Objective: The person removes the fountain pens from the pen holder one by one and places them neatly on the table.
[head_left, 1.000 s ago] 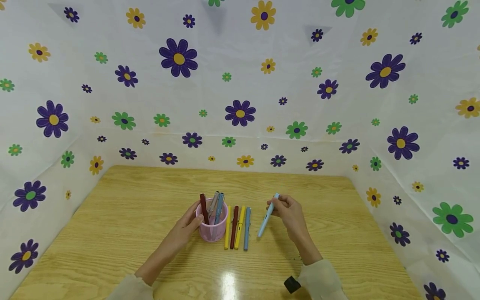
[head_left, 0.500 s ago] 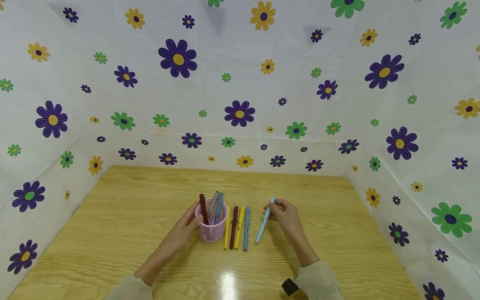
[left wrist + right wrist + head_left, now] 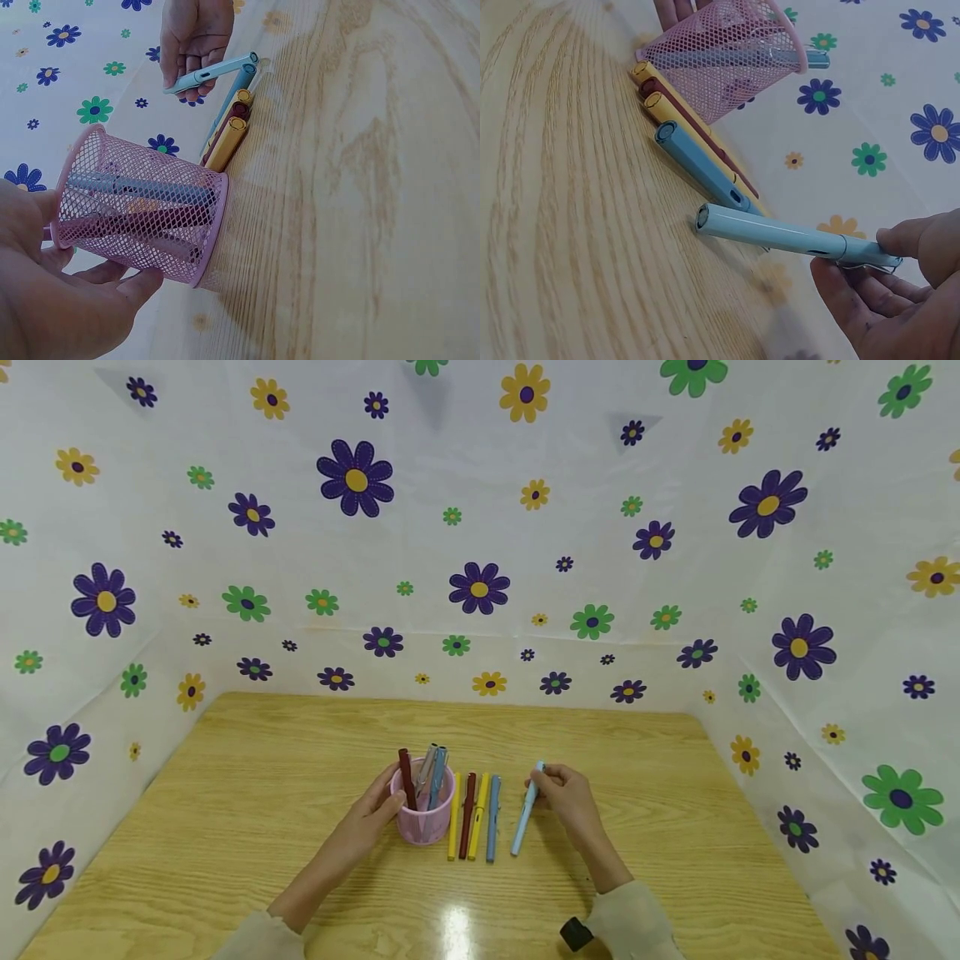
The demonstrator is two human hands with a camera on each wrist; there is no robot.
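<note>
L hand (image 3: 366, 817) is gripping pink mesh cup (image 3: 412, 827), fingers curling round its side, lower ctr of head frame. R hand (image 3: 573, 800), lower ctr-right, is pinching lt-blue pen (image 3: 524, 818) btwn thumb & fingers near its clip end; it's slanting just right of blue pen (image 3: 492, 822), w/ yellow pens (image 3: 453, 827) lying nearer cup.

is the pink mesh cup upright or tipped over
Upright: the round pink mesh cup stands base-down on the light wooden table, its open top facing up, a dark red pen leaning inside.
</note>
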